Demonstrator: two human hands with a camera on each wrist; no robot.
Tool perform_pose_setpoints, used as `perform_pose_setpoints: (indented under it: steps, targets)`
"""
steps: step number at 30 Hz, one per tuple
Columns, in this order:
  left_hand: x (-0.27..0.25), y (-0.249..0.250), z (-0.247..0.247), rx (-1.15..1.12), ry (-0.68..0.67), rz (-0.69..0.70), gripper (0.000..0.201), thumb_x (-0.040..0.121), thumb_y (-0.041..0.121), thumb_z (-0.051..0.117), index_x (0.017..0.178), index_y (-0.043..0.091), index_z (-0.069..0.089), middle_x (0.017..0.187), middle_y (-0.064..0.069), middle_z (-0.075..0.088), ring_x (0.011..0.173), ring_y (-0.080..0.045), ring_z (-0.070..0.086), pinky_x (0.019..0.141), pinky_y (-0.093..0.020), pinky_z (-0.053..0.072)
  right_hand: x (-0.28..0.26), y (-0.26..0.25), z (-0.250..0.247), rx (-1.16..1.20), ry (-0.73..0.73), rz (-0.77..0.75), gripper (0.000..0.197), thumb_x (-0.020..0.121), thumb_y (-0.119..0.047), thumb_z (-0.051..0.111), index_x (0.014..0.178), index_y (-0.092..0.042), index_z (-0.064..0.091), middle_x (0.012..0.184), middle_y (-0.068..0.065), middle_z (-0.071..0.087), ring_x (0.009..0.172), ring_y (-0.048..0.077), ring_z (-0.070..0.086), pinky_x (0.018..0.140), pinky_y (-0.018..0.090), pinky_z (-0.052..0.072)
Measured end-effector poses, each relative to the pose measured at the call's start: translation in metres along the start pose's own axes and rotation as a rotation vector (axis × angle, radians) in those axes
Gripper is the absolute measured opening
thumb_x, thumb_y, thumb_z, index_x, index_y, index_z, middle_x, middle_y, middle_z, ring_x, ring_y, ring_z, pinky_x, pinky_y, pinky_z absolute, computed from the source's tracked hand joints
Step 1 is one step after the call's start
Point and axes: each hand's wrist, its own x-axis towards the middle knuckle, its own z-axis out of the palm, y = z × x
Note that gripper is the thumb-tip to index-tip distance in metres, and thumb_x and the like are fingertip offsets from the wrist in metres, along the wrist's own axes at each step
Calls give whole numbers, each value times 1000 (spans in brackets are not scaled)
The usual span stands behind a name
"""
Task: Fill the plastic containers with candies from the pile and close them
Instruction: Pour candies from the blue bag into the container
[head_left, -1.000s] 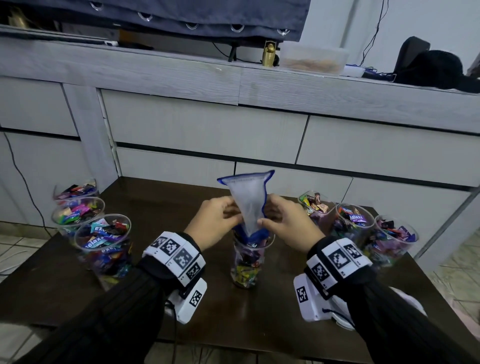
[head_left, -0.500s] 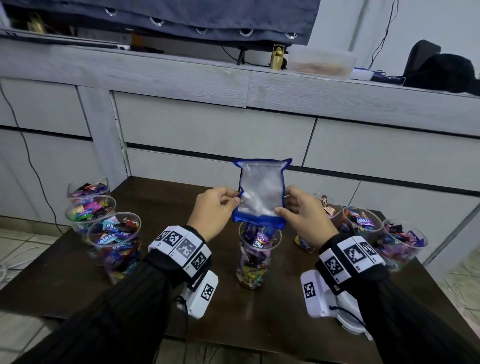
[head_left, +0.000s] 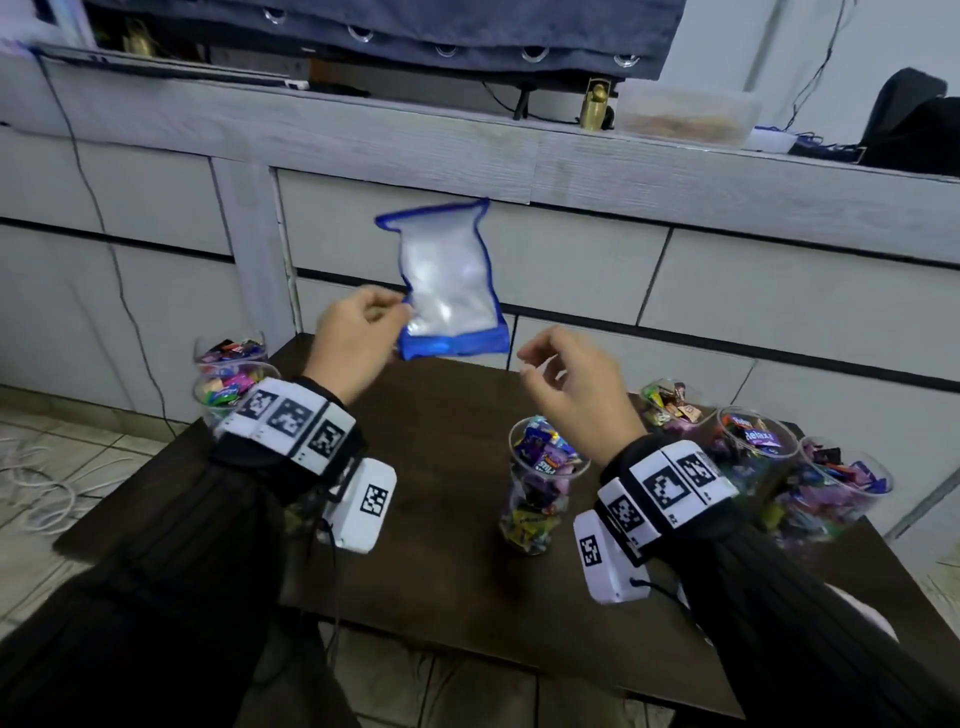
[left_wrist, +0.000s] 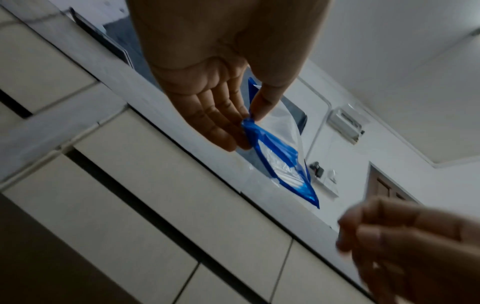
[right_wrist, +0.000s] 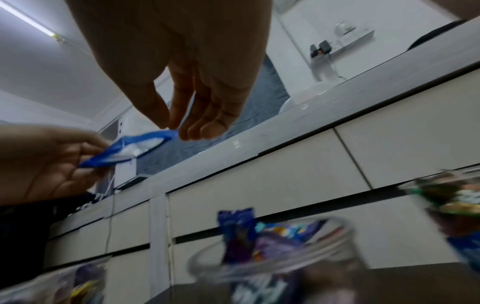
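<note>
Pinching one lower corner of a blue-edged clear plastic bag (head_left: 449, 283), the left hand (head_left: 358, 340) is raised above the far edge of the dark wooden table (head_left: 447, 561); in the left wrist view the corner is seen clamped between thumb and fingertips (left_wrist: 244, 115), and the bag appears empty, hanging sideways in the air in front of the pale drawer fronts (head_left: 571, 270). The right hand (head_left: 574, 392) is held just beside the bag but apart from it, its fingers loosely curled and spread, nothing being gripped. Directly below and slightly nearer, a clear plastic cup (head_left: 540, 483) filled with wrapped candies is stood on the table, uncovered, with wrappers heaped above its rim. Three more filled cups (head_left: 758, 452) are grouped at the right end of the table, and further filled cups (head_left: 228, 371) are set at the left end, partly hidden by the left wrist. Black sleeves and white marker-printed wristbands are worn on both arms. On the counter above the drawers a translucent lidded tub (head_left: 685, 119) and a small brass-coloured object (head_left: 596, 106) are seen; motion blur softens much of the right wrist view.
</note>
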Motion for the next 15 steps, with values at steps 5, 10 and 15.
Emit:
perform_pose_setpoints:
  steps: [5,10,15]
  targets:
    - [-8,3,-76,-35,192,3,12,94,12,59,85,20,61,76,4,66,55,-3,61,52,-20,53,5,-17,59,-152,-361,23,11,91,-25,58,101,-21,57,101,-1,60,92,13,57,79,25,46]
    - [-56,-30,-163,-39,379,-97,20,97,7,54,81,20,57,74,2,62,49,1,61,44,-17,52,-1,-10,121,-280,-646,227,33,91,-29,59,119,-15,52,118,8,57,107,24,57,87,32,48]
    - [-134,-117,-242,171,528,-346,23,95,8,55,75,18,58,78,-11,59,60,-14,57,44,-17,50,-15,2,163,-420,-842,275,44,91,-32,59,126,-10,47,128,13,49,116,28,51,94,35,43]
